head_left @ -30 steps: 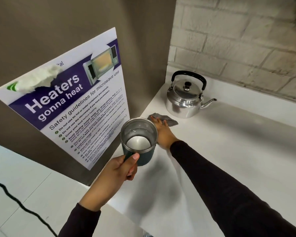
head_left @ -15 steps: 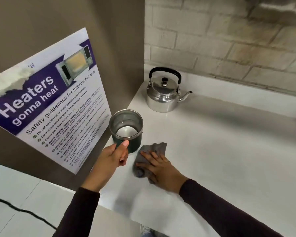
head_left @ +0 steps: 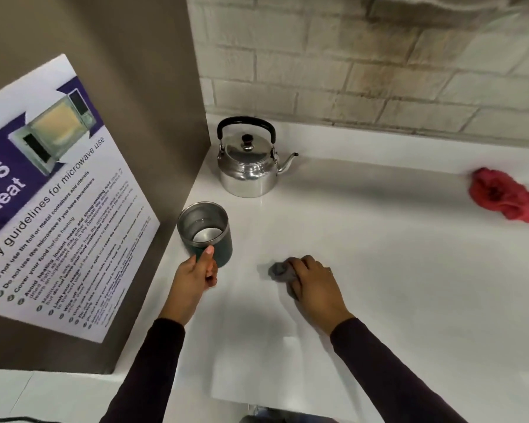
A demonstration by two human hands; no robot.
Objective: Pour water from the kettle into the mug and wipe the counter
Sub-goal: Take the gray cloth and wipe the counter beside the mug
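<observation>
Grey cloth point(head_left: 280, 271) bunched under right hand point(head_left: 313, 285) fingers point(head_left: 300, 265) on counter point(head_left: 379, 270)

Silver kettle point(head_left: 247, 170), dark green mug point(head_left: 206, 233), grey cloth point(head_left: 280, 271), white counter point(head_left: 394, 270).

Left hand point(head_left: 196, 277) is curled round the handle of the dark green steel-lined mug point(head_left: 206, 232), thumb up against its side. Right hand point(head_left: 313, 283) lies palm-down, fingers bunched over a crumpled grey cloth point(head_left: 280, 271). Both arms in dark sleeves, stretched forward.
</observation>
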